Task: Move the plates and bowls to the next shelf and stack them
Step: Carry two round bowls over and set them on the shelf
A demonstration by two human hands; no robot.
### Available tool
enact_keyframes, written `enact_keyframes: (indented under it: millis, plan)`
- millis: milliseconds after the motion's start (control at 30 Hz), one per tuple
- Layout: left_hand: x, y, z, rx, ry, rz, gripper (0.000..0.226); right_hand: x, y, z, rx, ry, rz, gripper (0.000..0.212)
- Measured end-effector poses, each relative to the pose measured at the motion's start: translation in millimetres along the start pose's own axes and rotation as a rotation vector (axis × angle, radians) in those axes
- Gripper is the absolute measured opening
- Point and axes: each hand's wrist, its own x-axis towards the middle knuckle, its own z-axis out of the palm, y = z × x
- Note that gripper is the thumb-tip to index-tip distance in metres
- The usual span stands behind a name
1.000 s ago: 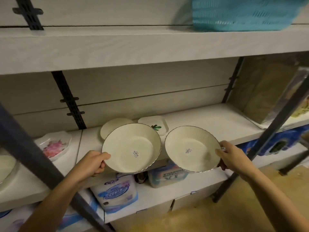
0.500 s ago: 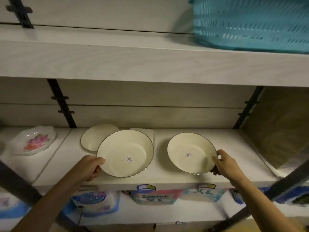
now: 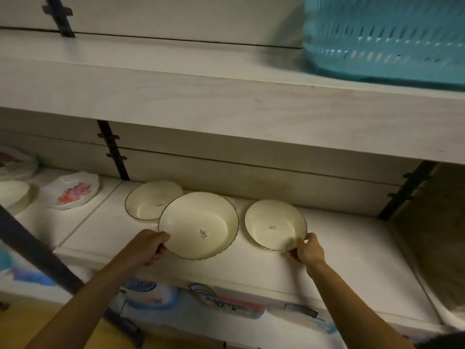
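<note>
Two cream bowls with dark scalloped rims hover low over the white shelf (image 3: 347,258). My left hand (image 3: 151,246) grips the near-left rim of the larger bowl (image 3: 198,225), which is tilted toward me. The smaller bowl (image 3: 275,225) is held at its near-right rim by my right hand (image 3: 305,250). Each bowl has a small sticker inside. A third cream plate (image 3: 151,200) lies flat behind the larger bowl, partly covered by it.
A flowered dish (image 3: 75,191) and other white dishes (image 3: 12,195) sit on the left shelf section. A teal basket (image 3: 385,39) stands on the upper shelf (image 3: 226,117). Black uprights (image 3: 113,152) flank the bay. Packaged goods lie on the shelf below.
Both bowls have moved further in over the shelf and lower, and the view has risen. The square dish seen behind earlier is hidden now.
</note>
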Motion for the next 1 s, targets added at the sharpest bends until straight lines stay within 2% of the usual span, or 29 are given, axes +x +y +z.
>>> enact_keyframes:
  millis: [233, 567, 867, 1000]
  plan:
    - [11.2, 7.0, 15.4, -0.021, -0.01, -0.015, 0.045, 20.0, 2.5, 9.0, 0.009, 0.003, 0.025, 0.035]
    - [24.7, 16.9, 44.8, -0.016, -0.082, 0.02, 0.044, 32.6, 14.4, 4.4, 0.021, -0.074, 0.033, 0.056]
    - [48.1, 43.5, 97.3, 0.0, -0.102, 0.033, 0.031, -3.8, 14.2, -40.7, 0.135, -0.05, 0.022, 0.038]
    - [59.4, 55.7, 126.1, -0.015, -0.136, 0.031, 0.034, -15.5, 14.1, -51.5, 0.169, -0.041, 0.032, 0.028]
